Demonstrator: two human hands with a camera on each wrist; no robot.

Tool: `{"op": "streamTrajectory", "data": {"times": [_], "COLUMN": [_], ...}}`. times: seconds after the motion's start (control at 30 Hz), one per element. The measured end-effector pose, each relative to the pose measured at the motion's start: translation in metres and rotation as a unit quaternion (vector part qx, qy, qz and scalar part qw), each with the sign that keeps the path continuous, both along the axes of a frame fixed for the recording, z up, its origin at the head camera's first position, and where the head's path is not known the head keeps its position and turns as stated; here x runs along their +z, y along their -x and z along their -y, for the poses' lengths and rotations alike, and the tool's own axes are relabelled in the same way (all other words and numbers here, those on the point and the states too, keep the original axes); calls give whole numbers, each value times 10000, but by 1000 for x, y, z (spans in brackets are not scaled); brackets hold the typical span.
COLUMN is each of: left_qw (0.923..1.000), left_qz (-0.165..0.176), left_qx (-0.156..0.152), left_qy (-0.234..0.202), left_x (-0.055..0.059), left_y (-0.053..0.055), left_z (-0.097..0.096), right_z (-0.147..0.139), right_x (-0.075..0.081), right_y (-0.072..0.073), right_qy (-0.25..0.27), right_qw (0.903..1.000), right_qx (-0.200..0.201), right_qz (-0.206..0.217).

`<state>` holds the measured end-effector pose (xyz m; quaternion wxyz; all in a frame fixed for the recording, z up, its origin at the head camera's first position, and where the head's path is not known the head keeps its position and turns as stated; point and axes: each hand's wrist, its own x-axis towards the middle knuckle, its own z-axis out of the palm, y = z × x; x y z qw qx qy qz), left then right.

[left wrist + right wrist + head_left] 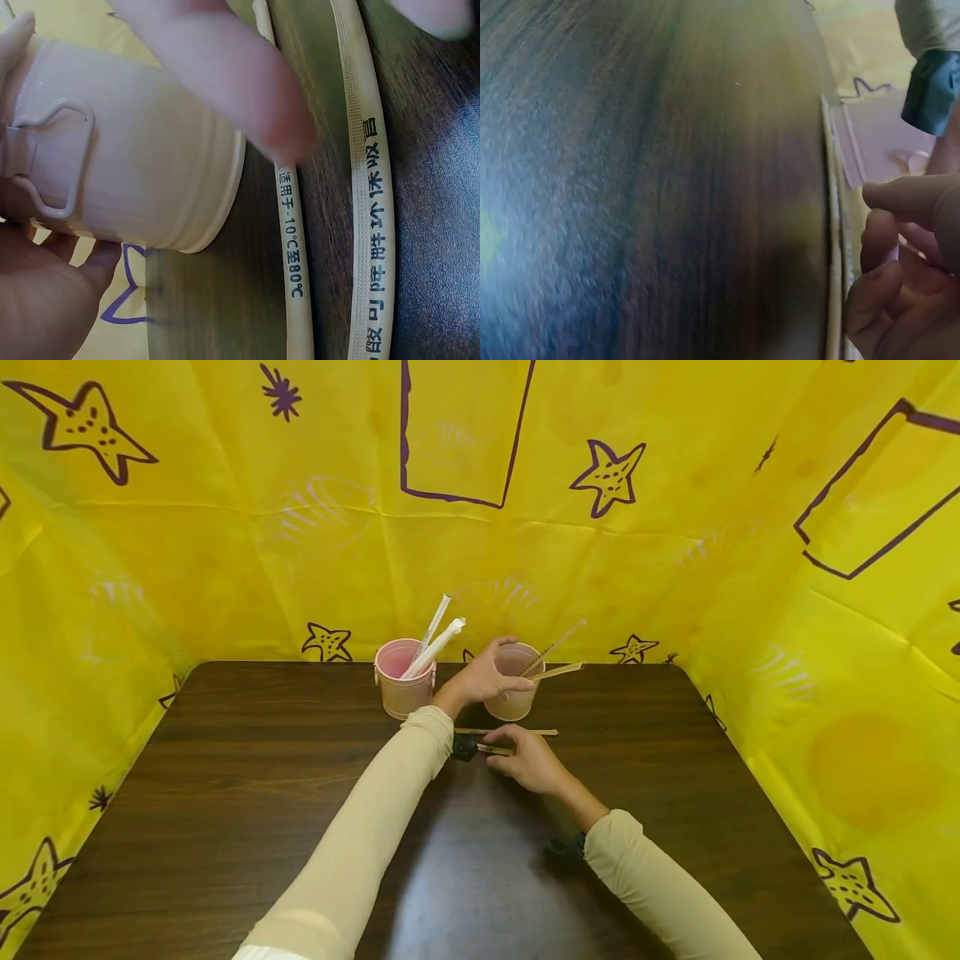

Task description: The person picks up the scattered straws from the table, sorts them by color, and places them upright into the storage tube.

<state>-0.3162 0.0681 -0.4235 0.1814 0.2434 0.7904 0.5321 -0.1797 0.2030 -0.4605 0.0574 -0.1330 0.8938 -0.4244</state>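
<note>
My left hand (483, 681) holds the right-hand pale pink bucket (512, 706) by its side, fingers behind and thumb across the front. Two paper-wrapped straws (555, 670) lean out of that bucket toward the right. In front of it, two more wrapped straws lie on the table, a far straw (298, 300) and a near straw (373, 262) with black printing. Over these reaches my right hand (531, 762). Its index finger (277, 112) is above or on the far straw, while the thumb sits apart on the near straw's other side.
Left of the held bucket stands a second pink bucket (405, 697) with white-wrapped straws (437, 647) in it. The dark wooden table (247, 793) ends at a yellow cloth backdrop (210, 577). Both wrists wear a dark camera (464, 747).
</note>
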Motion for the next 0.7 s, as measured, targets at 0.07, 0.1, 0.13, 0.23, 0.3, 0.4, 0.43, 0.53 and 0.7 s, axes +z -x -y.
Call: {"op": "streamTrajectory", "data": {"times": [0.07, 0.1, 0.13, 0.23, 0.3, 0.4, 0.43, 0.53, 0.7], "left_qw": [10000, 10000, 10000, 10000, 9999, 9999, 9999, 9999, 9998], "left_qz": [5, 5, 17, 24, 41, 43, 48, 69, 140], "left_qx": [-3, -12, -18, -35, -39, -21, -14, -1, -21], "left_qy": [-8, -25, -47, -61, -91, -104, -117, -130, -158], "left_x": [0, 0, 0, -2, -2, -3, -3, -2, -3], "left_y": [0, 0, 0, 0, 0, 0, 0, 0, 2], "left_z": [1, 0, 0, 0, 0, 0, 0, 0, 0], "right_z": [3, 4, 6, 9, 11, 14, 14, 16, 17], "right_x": [-2, -4, -6, -8, -8, -6, -6, -6, -6], "right_y": [1, 2, 3, 4, 4, 2, 1, -1, -5], "right_qy": [-81, -132, -173, -488, -739, -1012, -1080, -1185, -1252], "right_qw": [9999, 9998, 9997, 9982, 9959, 9920, 9908, 9890, 9882], "right_qx": [101, 139, 178, 274, 369, 495, 537, 610, 709], "right_qz": [-11, -28, -48, -223, -374, -576, -612, -647, -521]}}
